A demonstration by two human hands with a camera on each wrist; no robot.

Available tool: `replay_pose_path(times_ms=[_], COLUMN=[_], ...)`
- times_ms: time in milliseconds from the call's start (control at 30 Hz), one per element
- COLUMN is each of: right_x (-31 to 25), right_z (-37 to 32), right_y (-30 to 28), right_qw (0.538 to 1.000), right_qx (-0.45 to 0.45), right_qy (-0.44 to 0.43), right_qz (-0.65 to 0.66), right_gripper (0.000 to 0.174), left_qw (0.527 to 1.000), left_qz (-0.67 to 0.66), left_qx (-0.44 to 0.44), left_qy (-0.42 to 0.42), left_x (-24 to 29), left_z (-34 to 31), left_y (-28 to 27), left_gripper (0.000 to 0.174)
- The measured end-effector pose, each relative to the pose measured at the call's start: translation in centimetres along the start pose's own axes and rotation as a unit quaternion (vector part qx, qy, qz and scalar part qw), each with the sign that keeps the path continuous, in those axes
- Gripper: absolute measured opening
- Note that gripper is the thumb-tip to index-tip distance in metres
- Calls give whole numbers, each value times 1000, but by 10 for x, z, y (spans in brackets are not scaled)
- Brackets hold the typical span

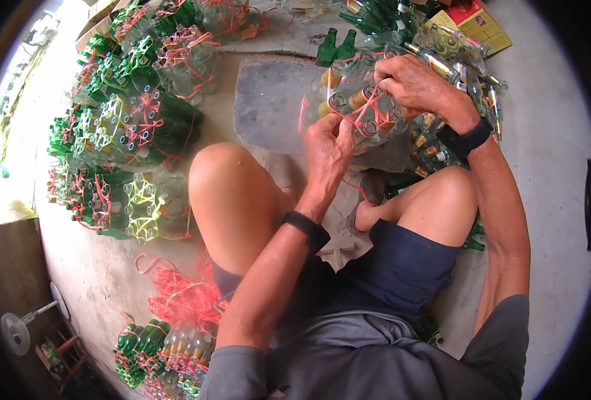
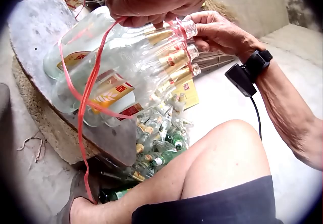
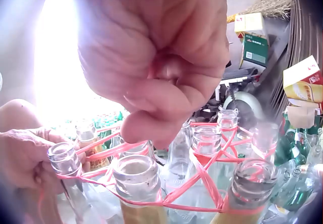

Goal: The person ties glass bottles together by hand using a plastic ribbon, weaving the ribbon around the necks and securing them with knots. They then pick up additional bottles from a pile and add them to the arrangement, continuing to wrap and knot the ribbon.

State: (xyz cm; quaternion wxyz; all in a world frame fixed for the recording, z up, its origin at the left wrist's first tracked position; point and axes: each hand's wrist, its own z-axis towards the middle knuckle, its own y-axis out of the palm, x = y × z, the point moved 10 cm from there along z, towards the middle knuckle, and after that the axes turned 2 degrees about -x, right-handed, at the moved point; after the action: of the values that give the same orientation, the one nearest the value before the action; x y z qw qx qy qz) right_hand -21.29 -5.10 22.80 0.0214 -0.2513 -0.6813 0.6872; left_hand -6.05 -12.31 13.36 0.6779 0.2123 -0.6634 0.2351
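A bundle of clear glass bottles [image 2: 101,67] with gold-and-red labels stands on a grey slab, its necks laced together with red plastic string [image 3: 204,183]. My left hand [image 1: 330,145] pinches the string at the near-left edge of the bundle, right beside a bottle neck [image 3: 64,156]. Over the far-right necks, the curled fingers of my right hand [image 1: 412,81] hold a strand that stretches across the bottle tops. In the left wrist view a loose length of string [image 2: 85,123] hangs from my left hand past the bottles toward a foot.
The slab [image 1: 265,100] lies on the floor between my feet and the bundle. Tied bottle bundles [image 1: 119,127] line the left. Loose bottles [image 1: 465,73] and a yellow-red carton [image 1: 472,27] lie at right. A pile of red string [image 1: 182,287] is by my left knee.
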Motion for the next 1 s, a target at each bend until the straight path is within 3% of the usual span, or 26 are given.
replay_pose_path(times_ms=[167,233,367,533,833,967,1000], right_x=[-7,0,2,8,28,29,22], right_z=[5,4,12,18,15,4,5], right_y=[-2,5,9,23,41,41,18], right_qw=[1000,991,993,975,943,943,983], right_qx=[-9,-56,-52,-100,-176,-150,-53], right_qy=[1,90,61,127,156,164,123], right_qz=[29,84,92,150,234,245,128], right_gripper=[16,15,14,11,17,18,19], left_qw=[1000,1000,1000,1000,1000,1000,1000], left_qz=[-14,-9,-12,-8,16,-2,-2], left_qx=[5,4,10,10,7,5,4], left_qy=[5,-3,4,3,-8,-18,-16], left_x=[-2,-2,-6,-7,7,-3,-4], left_z=[0,-1,0,1,-3,-3,-3], left_y=[2,2,5,6,-6,-14,-14], left_gripper=[32,31,27,27,25,23,23])
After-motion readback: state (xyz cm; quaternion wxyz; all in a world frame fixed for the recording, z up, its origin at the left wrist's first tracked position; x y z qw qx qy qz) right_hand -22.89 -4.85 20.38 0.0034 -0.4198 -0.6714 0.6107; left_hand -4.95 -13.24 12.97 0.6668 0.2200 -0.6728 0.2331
